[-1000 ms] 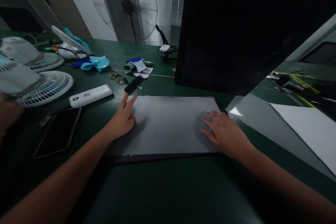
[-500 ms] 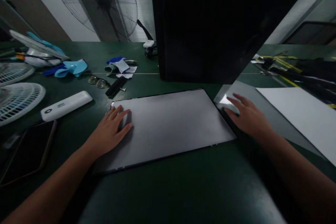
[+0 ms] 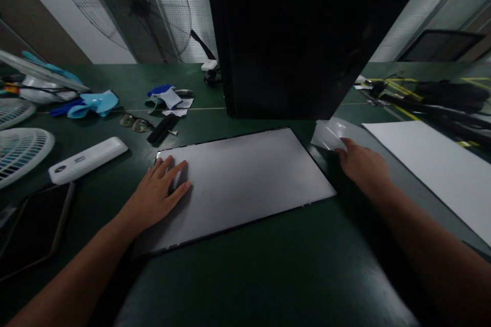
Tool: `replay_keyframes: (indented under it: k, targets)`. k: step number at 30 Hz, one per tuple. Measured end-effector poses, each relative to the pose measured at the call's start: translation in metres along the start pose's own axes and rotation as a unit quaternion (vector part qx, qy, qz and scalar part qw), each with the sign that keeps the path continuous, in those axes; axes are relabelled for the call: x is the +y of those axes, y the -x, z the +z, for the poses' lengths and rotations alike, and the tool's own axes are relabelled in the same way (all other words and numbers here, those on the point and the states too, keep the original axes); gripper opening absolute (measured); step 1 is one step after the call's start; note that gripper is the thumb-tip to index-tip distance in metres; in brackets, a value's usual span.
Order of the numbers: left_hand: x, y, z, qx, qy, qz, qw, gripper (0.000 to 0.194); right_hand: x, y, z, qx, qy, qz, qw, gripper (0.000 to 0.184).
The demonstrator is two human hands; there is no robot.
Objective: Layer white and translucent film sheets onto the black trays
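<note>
A flat white panel with a thin black frame (image 3: 245,179) lies on the green table in front of me. My left hand (image 3: 159,191) rests on its left end, fingers spread. To the right of the panel, my right hand (image 3: 362,166) pinches the near edge of a clear plastic film (image 3: 330,133) between thumb and fingers. The film's left corner is lifted and catches the light. The rest of it spreads flat as a translucent grey sheet, partly under a white sheet (image 3: 433,173).
A large black panel (image 3: 299,41) stands upright behind the white one. At left are a white handheld device (image 3: 88,160), a phone (image 3: 34,230), glasses (image 3: 136,122), a black tool (image 3: 163,129), blue cloths (image 3: 95,103) and white fan grilles (image 3: 23,153). Black cables (image 3: 429,107) lie at far right.
My right hand has closed its fingers on the film and lifted its corner. My left hand stays on the panel. The whole view has shifted slightly.
</note>
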State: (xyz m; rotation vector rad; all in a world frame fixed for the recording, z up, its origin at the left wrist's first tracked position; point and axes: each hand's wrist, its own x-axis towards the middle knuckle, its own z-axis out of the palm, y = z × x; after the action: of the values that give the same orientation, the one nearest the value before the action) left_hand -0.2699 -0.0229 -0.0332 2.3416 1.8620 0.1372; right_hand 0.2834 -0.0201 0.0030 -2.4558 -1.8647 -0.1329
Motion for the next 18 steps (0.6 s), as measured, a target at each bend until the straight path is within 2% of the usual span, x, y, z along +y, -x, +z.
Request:
replay_keyframes:
  k: [2,4,6,8,9,11,13,14,16,18]
  targets:
    - [0.001,0.000,0.000,0.002,-0.001,-0.002,1.000,0.078,-0.009,0.011,-0.015,0.002,0.007,0.001,1.000,0.061]
    - [0.003,-0.001,-0.001,0.008,-0.002,0.000,1.000,0.078,-0.028,0.028,-0.027,-0.003,0.006,-0.029,1.000,0.060]
    - [0.004,-0.001,-0.001,0.016,0.001,0.004,1.000,0.078,-0.055,0.050,-0.033,-0.018,-0.003,-0.088,0.996,0.059]
    - [0.005,-0.001,-0.001,0.018,0.011,0.003,1.000,0.075,-0.086,0.076,-0.031,-0.043,-0.020,-0.177,0.983,0.057]
    - [0.005,0.000,0.000,0.017,0.020,-0.002,1.000,0.075,-0.101,0.088,-0.029,-0.057,-0.028,-0.227,0.972,0.058]
    - [0.002,0.000,0.001,0.019,0.044,-0.017,0.999,0.075,-0.125,0.107,-0.022,-0.084,-0.052,-0.333,0.938,0.074]
    - [-0.001,-0.001,0.003,0.029,0.068,-0.028,0.997,0.078,-0.139,0.118,-0.016,-0.102,-0.108,-0.439,0.886,0.090]
    - [-0.002,-0.001,0.004,0.034,0.075,-0.031,0.996,0.078,-0.142,0.121,-0.014,-0.111,-0.144,-0.479,0.859,0.093]
    - [-0.002,-0.003,0.006,0.033,0.070,-0.032,0.997,0.082,-0.142,0.123,-0.016,-0.131,-0.221,-0.519,0.815,0.092]
    - [0.002,-0.004,0.004,0.022,0.037,-0.032,0.999,0.092,-0.136,0.120,-0.020,-0.134,-0.260,-0.519,0.803,0.087]
